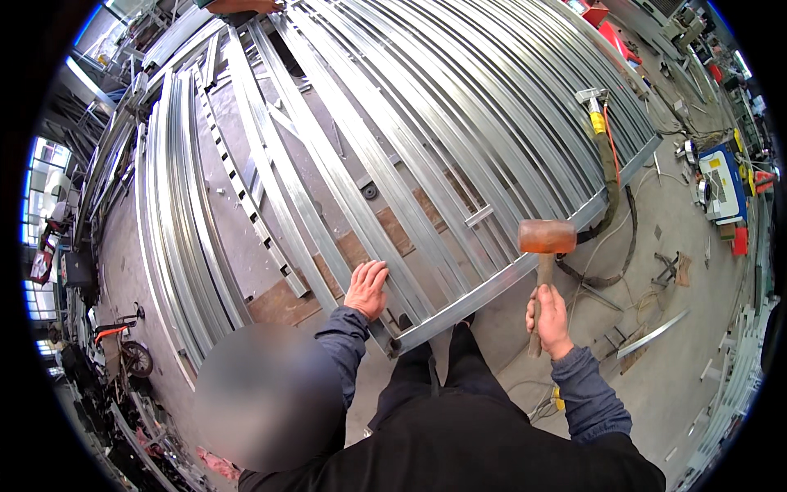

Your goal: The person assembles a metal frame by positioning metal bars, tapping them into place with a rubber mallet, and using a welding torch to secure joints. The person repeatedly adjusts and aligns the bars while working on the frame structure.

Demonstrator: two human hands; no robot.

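My right hand (551,320) is wrapped round the wooden handle of a mallet (548,237) with an orange-brown cylindrical head. The mallet is upright in view, its head near the outer side of the frame's end rail (467,305). My left hand (366,289) rests on a long galvanized steel profile (373,234) close to the frame's near left corner, its fingers bent over the metal. Many parallel profiles run away from me and meet the end rail. A short metal piece (479,216) lies across some of them.
At the far end shows another person's hand (246,6). A yellow-banded tool (597,119) with a dark hose rests on the frame's right side. Curved-looking loose profiles (172,213) lie at left, beside a slotted strip (238,184). Cables and a blue-and-white machine (723,182) stand right. A blurred round patch covers the lower left.
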